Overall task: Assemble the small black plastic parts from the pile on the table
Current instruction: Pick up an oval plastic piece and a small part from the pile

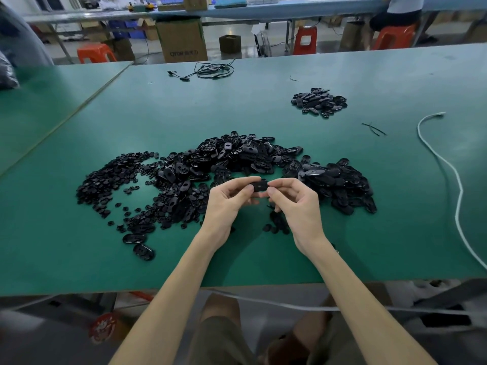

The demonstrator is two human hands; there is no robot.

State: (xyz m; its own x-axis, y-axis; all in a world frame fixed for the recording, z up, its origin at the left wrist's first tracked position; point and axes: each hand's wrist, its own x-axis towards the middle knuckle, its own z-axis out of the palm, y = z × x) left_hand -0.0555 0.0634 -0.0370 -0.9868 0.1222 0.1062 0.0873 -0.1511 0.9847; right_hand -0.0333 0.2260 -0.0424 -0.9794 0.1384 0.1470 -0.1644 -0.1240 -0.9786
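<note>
A small black oval plastic part (260,186) is pinched from both sides, just above the green table (263,106). My left hand (227,204) grips its left end with thumb and fingers, and my right hand (295,204) grips its right end. Behind my hands spreads the big pile of black oval shells (237,159). To its left lies a spread of small round black pieces (110,180). More oval shells (342,185) lie heaped at the right of my hands. A few parts lie under my wrists, partly hidden.
A smaller heap of black parts (319,101) sits far right on the table. A black cable bundle (208,71) lies at the far edge, a white cord (445,164) runs down the right side. Red stools and cardboard boxes (181,40) stand beyond, with a seated person (400,14).
</note>
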